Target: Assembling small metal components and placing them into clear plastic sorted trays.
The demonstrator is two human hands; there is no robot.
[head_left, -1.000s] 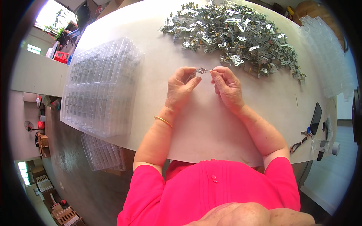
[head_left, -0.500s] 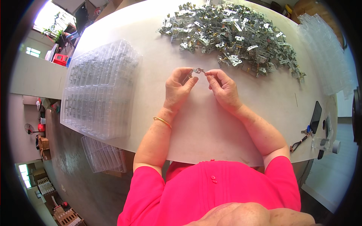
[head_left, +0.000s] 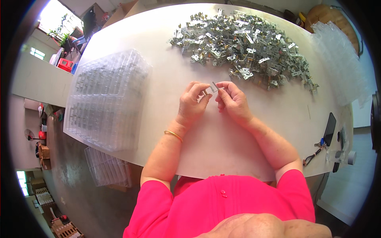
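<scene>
Both hands are raised over the table's middle, just in front of a heap of small metal brackets [head_left: 242, 43]. A small bent silver metal bracket [head_left: 214, 88] sits between my fingertips. My right hand [head_left: 235, 102] pinches its right end between thumb and fingers. My left hand [head_left: 192, 104] is closed, thumb against fingers, with its fingertips at the bracket's left end. A bit of metal also shows between the left thumb and fingers; whether it belongs to the same bracket I cannot tell.
Clear plastic trays [head_left: 107, 99] holding metal parts are stacked at the left of the pale table [head_left: 158, 131]. More trays [head_left: 107, 166] stand below its edge. Clear plastic sheets [head_left: 341, 63] lie at the far right. A phone [head_left: 329, 129] and keys [head_left: 320, 143] lie near the right edge.
The metal bracket has been turned and now stands up more between my fingertips. Both hands sit slightly lower in the picture, and the view has shifted a little.
</scene>
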